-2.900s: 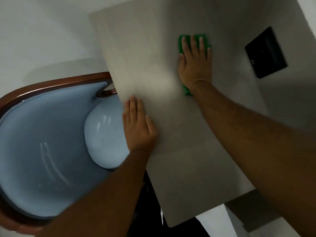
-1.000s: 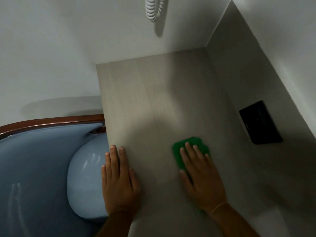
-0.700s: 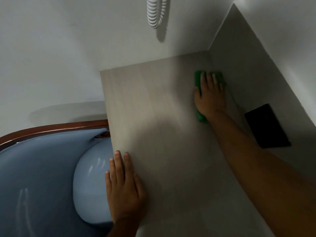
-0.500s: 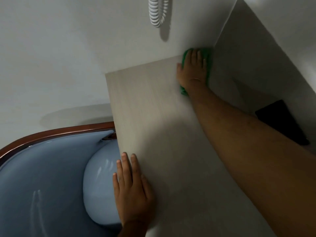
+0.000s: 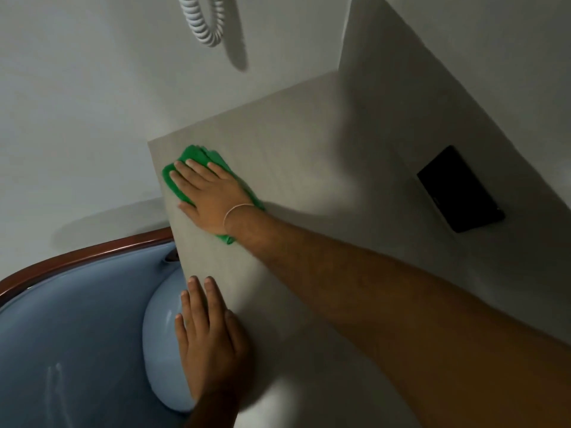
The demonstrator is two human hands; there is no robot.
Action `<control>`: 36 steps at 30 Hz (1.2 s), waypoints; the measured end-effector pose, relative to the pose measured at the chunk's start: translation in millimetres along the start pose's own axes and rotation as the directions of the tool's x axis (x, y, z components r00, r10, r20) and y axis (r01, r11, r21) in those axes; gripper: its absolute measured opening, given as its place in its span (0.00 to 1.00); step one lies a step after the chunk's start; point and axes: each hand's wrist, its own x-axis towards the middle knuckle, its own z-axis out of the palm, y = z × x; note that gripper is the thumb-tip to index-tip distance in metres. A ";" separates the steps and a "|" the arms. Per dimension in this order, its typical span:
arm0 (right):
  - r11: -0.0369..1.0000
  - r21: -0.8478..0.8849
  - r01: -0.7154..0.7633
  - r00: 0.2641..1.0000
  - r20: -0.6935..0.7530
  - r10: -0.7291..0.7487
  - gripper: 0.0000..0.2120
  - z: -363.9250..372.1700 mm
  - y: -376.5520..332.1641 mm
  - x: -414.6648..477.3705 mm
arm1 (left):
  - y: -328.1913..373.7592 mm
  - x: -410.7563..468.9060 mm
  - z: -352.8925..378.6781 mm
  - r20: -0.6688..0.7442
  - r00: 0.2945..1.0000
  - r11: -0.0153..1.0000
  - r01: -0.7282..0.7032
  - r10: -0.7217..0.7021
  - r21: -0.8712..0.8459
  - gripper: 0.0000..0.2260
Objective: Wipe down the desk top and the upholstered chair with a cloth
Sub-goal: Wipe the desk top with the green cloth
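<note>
A folded green cloth [image 5: 191, 157] lies on the pale grey desk top [image 5: 309, 168] near its far left corner. My right hand [image 5: 210, 196] presses flat on the cloth, fingers spread and pointing left, covering most of it. My left hand [image 5: 210, 338] rests palm down on the desk's left edge, nearer to me, holding nothing. The light blue upholstered chair [image 5: 77, 335] with a reddish wooden rim [image 5: 92, 253] stands tucked under the desk on the left; its seat cushion [image 5: 160, 341] shows beside my left hand.
A black rectangular panel [image 5: 460, 188] sits on the grey upright surface to the right of the desk. A white coiled cord [image 5: 204, 23] hangs on the wall behind the desk. White walls close off the back and left.
My right hand has slid the cloth from the far right corner of the desk across to the far left corner. My left hand has stayed on the left edge.
</note>
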 end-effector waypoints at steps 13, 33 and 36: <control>0.857 0.067 -0.510 0.855 -0.067 0.514 0.33 -25.0 243.0 -105.0 | -0.5 -1.3 5.8 -0.051 0.999 0.999 -0.018 0.017 -0.033 0.30; 0.911 0.061 -0.408 0.907 -0.091 0.412 0.34 51.0 2.8 -414.8 | 10.3 -12.5 -7.1 -0.056 0.998 0.997 -0.033 0.029 -0.073 0.28; 0.737 0.052 -0.674 0.731 -0.100 0.675 0.35 33.2 88.9 -442.1 | 11.6 -13.6 -9.5 -0.056 0.998 0.997 -0.046 0.042 -0.068 0.28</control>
